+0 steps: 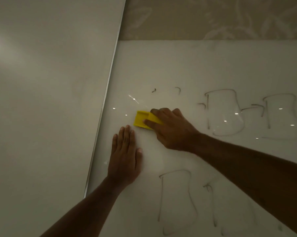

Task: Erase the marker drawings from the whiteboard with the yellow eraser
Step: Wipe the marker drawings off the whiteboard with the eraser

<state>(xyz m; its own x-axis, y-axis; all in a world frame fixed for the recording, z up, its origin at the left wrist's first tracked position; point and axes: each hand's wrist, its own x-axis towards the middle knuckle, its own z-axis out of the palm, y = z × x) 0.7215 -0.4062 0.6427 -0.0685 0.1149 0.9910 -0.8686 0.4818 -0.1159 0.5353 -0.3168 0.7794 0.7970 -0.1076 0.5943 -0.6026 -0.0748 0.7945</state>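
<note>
The glossy whiteboard (187, 65) fills the right and lower part of the head view. My right hand (171, 129) grips the yellow eraser (140, 119) and presses it flat on the board. My left hand (125, 154) lies palm down on the board just below and left of the eraser, fingers together and holding nothing. Dark marker outlines (224, 112) stand to the right of the eraser, and another outline (176, 200) sits below my right forearm. Two small marker scraps (154, 90) remain above the eraser.
A metal frame strip (106, 93) runs diagonally along the board's left edge, with a plain pale wall (47, 82) beyond it. Patterned wallpaper (212, 17) shows above the board's top edge. Light spots glint on the board's surface.
</note>
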